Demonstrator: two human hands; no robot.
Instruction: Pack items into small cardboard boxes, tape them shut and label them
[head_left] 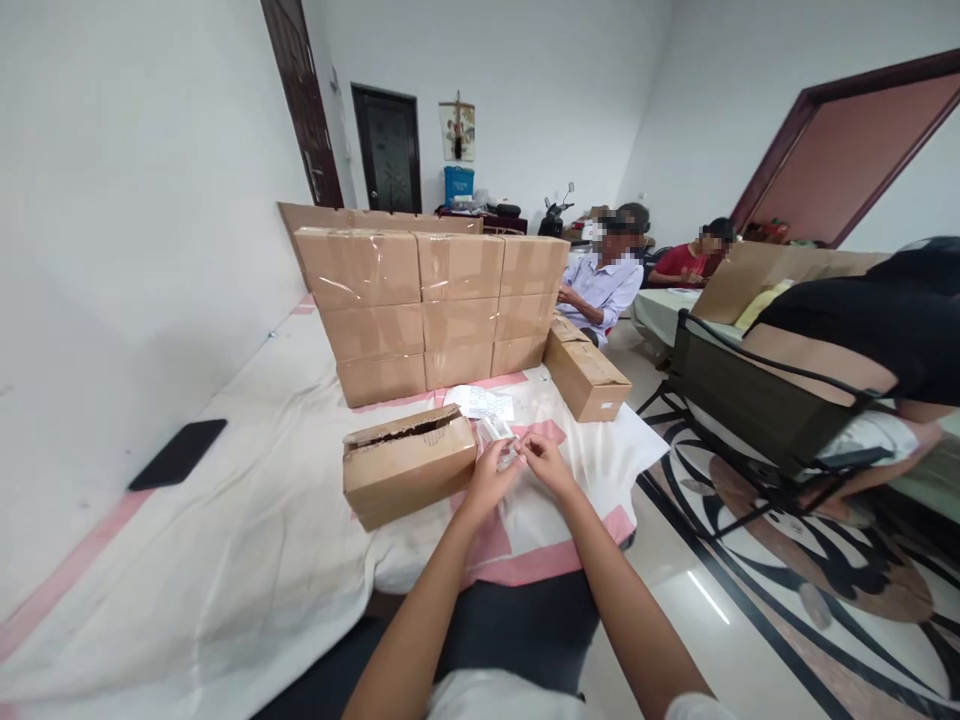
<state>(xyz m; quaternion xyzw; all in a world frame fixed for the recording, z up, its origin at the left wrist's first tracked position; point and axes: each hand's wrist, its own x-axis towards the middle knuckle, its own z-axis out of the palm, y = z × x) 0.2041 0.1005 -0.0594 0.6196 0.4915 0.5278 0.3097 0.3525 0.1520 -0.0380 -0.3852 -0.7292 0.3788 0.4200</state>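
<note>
My left hand and my right hand meet fingertip to fingertip over the cloth-covered table. Both are closed in a pinch at the near edge of a small clear plastic bag with something whitish in it, too small to name. Just left of my hands lies a cardboard box, a dark gap showing along its top. Behind the bag is a white sheet with printed marks.
Taped cardboard boxes are stacked at the table's back. A long carton lies right of them. A black phone-like slab rests at left. Beyond sit a person in a pale shirt and others; a folding chair stands right.
</note>
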